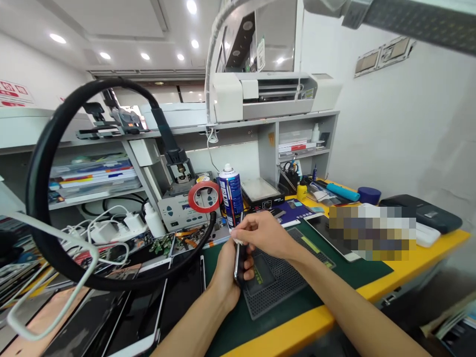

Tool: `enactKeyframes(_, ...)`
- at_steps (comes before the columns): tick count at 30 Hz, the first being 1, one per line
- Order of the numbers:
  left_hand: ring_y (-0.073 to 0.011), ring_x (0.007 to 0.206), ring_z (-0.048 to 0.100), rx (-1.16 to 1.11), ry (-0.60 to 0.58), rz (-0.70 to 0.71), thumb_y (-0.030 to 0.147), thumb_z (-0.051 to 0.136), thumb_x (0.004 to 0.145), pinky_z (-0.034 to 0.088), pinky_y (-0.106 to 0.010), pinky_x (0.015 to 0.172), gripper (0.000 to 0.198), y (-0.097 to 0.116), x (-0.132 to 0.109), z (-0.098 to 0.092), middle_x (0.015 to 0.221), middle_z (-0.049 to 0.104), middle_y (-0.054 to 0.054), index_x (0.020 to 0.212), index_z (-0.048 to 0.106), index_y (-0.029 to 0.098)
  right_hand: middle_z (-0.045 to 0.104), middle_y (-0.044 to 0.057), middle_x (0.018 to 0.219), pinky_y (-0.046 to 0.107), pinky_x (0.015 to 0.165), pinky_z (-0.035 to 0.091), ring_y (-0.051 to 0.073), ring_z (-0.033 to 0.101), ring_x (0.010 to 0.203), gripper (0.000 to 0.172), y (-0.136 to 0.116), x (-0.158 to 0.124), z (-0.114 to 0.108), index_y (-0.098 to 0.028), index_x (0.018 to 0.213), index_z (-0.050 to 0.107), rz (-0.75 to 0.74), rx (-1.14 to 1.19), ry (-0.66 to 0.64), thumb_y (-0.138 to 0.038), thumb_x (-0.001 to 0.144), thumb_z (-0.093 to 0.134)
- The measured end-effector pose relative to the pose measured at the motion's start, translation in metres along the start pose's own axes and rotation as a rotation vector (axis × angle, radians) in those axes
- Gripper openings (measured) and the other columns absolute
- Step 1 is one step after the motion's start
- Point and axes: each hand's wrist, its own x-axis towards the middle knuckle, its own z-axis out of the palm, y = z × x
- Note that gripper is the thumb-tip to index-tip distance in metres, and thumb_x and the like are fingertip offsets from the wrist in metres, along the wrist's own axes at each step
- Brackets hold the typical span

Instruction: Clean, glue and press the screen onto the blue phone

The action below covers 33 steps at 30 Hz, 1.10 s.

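My left hand (223, 277) is wrapped round a slim phone (237, 267), held on edge with its shiny rim toward me. At the phone's upper end my right hand (268, 234) is closed in a pinch, its thumb and forefinger together. A small whitish scrap (238, 241) shows just under those fingertips; its kind is too small to make out. Both hands are above a dark grey textured work pad (293, 278), which lies on a green mat (366, 276). The phone's faces are mostly hidden by my fingers.
Behind the hands stand a blue spray can (229, 191), a red tape roll (193, 197) and a control box (173, 218). A thick black hose (37, 198) loops on the left above several screens (182, 277). To the right lies a white-edged tablet (327, 233).
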Motion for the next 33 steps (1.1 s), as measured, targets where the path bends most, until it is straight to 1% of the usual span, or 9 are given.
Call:
enactKeyframes(4, -0.0087, 0.039, 0.044, 0.005, -0.031, 0.055, 0.033, 0.059, 0.086, 0.026, -0.016, 0.035, 0.034, -0.003, -0.001, -0.002, 0.045, 0.048, 0.001, 0.059, 0.044, 0.018, 0.070, 0.003, 0.066, 0.021, 0.044, 0.048, 0.011, 0.060, 0.046, 0.028, -0.007, -0.009, -0.004, -0.015, 0.078, 0.070, 0.059, 0.187, -0.270, -0.043, 0.078, 0.076)
enactKeyframes(7, -0.0103, 0.033, 0.044, 0.007, -0.019, 0.100, 0.042, 0.063, 0.086, 0.027, -0.018, 0.034, 0.035, -0.006, -0.002, -0.005, 0.038, 0.041, 0.005, 0.064, 0.049, 0.019, 0.071, 0.003, 0.068, 0.018, 0.042, 0.045, 0.010, 0.061, 0.045, 0.031, -0.014, -0.013, -0.004, -0.015, 0.079, 0.070, 0.116, 0.231, -0.422, -0.044, 0.077, 0.078)
enactKeyframes(12, -0.0109, 0.031, 0.044, 0.045, -0.007, 0.121, 0.048, 0.064, 0.085, 0.028, -0.019, 0.033, 0.037, -0.006, -0.005, -0.005, 0.039, 0.043, 0.005, 0.067, 0.053, 0.018, 0.070, 0.002, 0.065, 0.017, 0.041, 0.044, 0.010, 0.061, 0.046, 0.033, -0.015, -0.014, -0.003, -0.014, 0.081, 0.070, 0.132, 0.211, -0.477, -0.045, 0.077, 0.079)
enactKeyframes(14, -0.0103, 0.035, 0.046, 0.061, -0.006, 0.107, 0.044, 0.065, 0.085, 0.027, -0.017, 0.034, 0.036, -0.005, -0.007, -0.003, 0.042, 0.047, 0.003, 0.065, 0.051, 0.018, 0.069, 0.002, 0.065, 0.018, 0.042, 0.045, 0.009, 0.059, 0.046, 0.032, -0.011, -0.011, -0.004, -0.014, 0.080, 0.069, 0.103, 0.199, -0.419, -0.045, 0.078, 0.077)
enactKeyframes(17, -0.0054, 0.040, 0.041, 0.071, 0.014, 0.075, 0.038, 0.063, 0.085, 0.024, -0.015, 0.035, 0.030, -0.003, -0.008, 0.000, 0.058, 0.054, 0.001, 0.067, 0.049, 0.017, 0.067, 0.000, 0.062, 0.018, 0.042, 0.042, 0.007, 0.053, 0.045, 0.025, -0.007, -0.005, -0.008, -0.014, 0.078, 0.069, 0.056, 0.172, -0.250, -0.037, 0.079, 0.077)
enactKeyframes(21, -0.0045, 0.040, 0.036, 0.104, 0.064, 0.031, 0.035, 0.057, 0.089, 0.024, -0.015, 0.033, 0.017, -0.004, -0.008, 0.001, 0.065, 0.047, 0.005, 0.084, 0.053, 0.019, 0.062, -0.002, 0.056, 0.018, 0.041, 0.035, 0.006, 0.047, 0.042, 0.019, -0.001, 0.007, -0.012, -0.014, 0.073, 0.066, 0.092, 0.171, -0.009, -0.030, 0.078, 0.077)
enactKeyframes(26, -0.0058, 0.039, 0.036, 0.190, 0.083, 0.013, 0.038, 0.057, 0.091, 0.026, -0.017, 0.030, 0.022, -0.006, -0.009, 0.006, 0.064, 0.046, 0.005, 0.080, 0.048, 0.021, 0.050, -0.007, 0.049, 0.019, 0.037, 0.031, 0.006, 0.041, 0.038, 0.023, 0.015, 0.022, -0.011, -0.017, 0.071, 0.057, 0.171, 0.208, 0.301, -0.032, 0.082, 0.070)
enactKeyframes(29, -0.0057, 0.039, 0.036, 0.229, 0.087, 0.022, 0.039, 0.058, 0.091, 0.026, -0.016, 0.029, 0.025, -0.006, -0.013, 0.010, 0.064, 0.045, 0.005, 0.077, 0.047, 0.021, 0.050, -0.007, 0.049, 0.020, 0.038, 0.033, 0.008, 0.043, 0.039, 0.022, 0.021, 0.024, -0.013, -0.018, 0.070, 0.057, 0.180, 0.214, 0.382, -0.032, 0.082, 0.069)
enactKeyframes(33, -0.0053, 0.038, 0.033, 0.229, 0.078, 0.000, 0.039, 0.055, 0.093, 0.025, -0.016, 0.029, 0.026, -0.006, -0.016, 0.013, 0.062, 0.044, 0.005, 0.076, 0.047, 0.020, 0.053, -0.006, 0.052, 0.020, 0.039, 0.037, 0.008, 0.047, 0.041, 0.022, 0.019, 0.019, -0.017, -0.018, 0.070, 0.059, 0.125, 0.210, 0.382, -0.032, 0.081, 0.071)
